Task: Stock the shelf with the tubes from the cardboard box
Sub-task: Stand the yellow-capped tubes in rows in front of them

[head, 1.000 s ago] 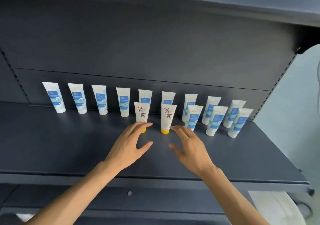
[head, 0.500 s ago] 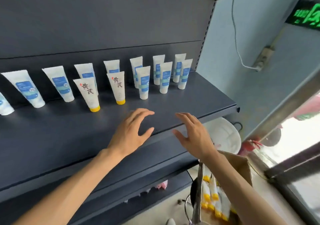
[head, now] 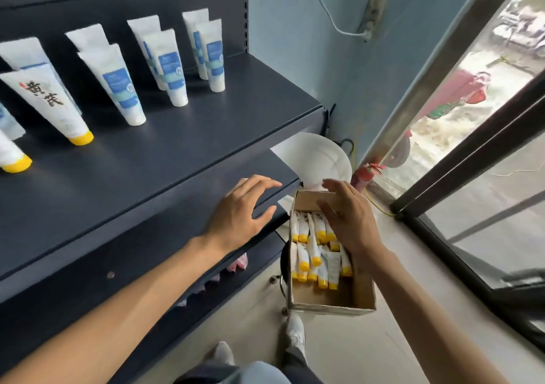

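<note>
Head view looks down past the shelf (head: 182, 159) to the cardboard box (head: 333, 301), which sits below and just beside the shelf's right end, low near the floor. Judging by this, the step in hand is the fetch: both hands are empty and heading for more stock. Yellow-capped tubes (head: 312, 251) lie heaped inside the cardboard box, caps mostly pointing toward the person. Two yellow-capped tubes (head: 53, 106) already stand cap-down on the shelf, well to the left of the cardboard box, beside rows of blue-labelled white tubes (head: 124, 88).

The right hand (head: 348, 221) hovers directly over the far half of the cardboard box, fingers spread and slightly bent, holding nothing; whether it touches the tubes cannot be told. The left hand (head: 241, 212) hangs just left of the cardboard box, in front of the shelf edge, fingers loosely apart, thumb out, also empty.

The next move likely calls for lowering the right hand into the heap and closing round one tube's body, with the left either reaching in alongside or steadying the cardboard box
</note>
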`<state>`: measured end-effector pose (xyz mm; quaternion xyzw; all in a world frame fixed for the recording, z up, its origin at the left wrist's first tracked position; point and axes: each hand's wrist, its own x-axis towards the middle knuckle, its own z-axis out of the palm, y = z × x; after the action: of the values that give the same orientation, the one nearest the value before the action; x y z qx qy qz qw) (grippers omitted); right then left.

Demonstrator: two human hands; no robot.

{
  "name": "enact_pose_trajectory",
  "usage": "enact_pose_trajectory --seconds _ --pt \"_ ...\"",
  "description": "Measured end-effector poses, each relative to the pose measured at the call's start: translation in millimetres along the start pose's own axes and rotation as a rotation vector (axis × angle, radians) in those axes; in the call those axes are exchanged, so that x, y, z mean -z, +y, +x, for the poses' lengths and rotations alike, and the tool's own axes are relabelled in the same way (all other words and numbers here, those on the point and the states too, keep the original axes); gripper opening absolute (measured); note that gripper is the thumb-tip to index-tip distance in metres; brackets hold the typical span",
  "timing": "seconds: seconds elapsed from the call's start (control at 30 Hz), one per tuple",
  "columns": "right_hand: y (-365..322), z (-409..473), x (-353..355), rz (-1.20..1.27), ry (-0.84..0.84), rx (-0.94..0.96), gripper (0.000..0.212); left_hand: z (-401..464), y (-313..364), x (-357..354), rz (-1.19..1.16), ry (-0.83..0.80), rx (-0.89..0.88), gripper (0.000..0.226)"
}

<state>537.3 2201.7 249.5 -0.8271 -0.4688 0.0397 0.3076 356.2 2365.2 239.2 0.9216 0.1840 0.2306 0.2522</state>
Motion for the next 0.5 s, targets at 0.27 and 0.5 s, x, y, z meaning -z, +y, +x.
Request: enact_pose_trajectory --seconds 0.27,0.5 --pt "151 -14 -14 0.032 -0.105 -0.275 0.031 32 16 -137 -0.192 -0.155 0.295 0.035" --pt "262 -29 -77 0.076 -0.312 -0.493 0.028 44 -12 -269 -0.256 -0.34 0.653 0.032"
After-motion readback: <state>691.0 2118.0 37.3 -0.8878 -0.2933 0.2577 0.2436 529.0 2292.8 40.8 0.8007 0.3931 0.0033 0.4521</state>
